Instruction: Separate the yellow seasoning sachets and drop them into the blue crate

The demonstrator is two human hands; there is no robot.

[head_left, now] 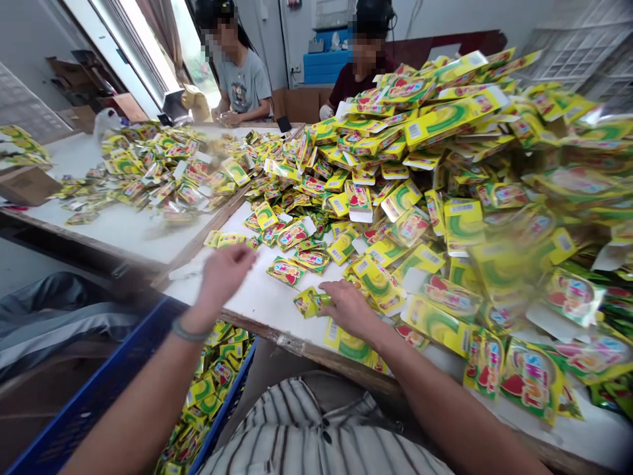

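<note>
A huge heap of yellow-green foil sachets (395,178) with red fruit prints covers most of the white table (257,297). My right hand (349,307) lies at the heap's near edge, its fingers gripping a small yellow-green sachet (307,302) against the tabletop. My left hand (225,277) hovers slightly blurred above the bare white surface, fingers apart and holding nothing. Its closest neighbours are loose sachets (285,271) scattered just to its right. Further packets lie under and beyond my right wrist.
Below the table's wooden front edge (306,353), a blue plastic crate (123,343) holds more sachets. A second white table (113,227) with spread sachets stands to the left. Two co-workers (242,79) sit across the tables. A cardboard box (27,186) rests at the left.
</note>
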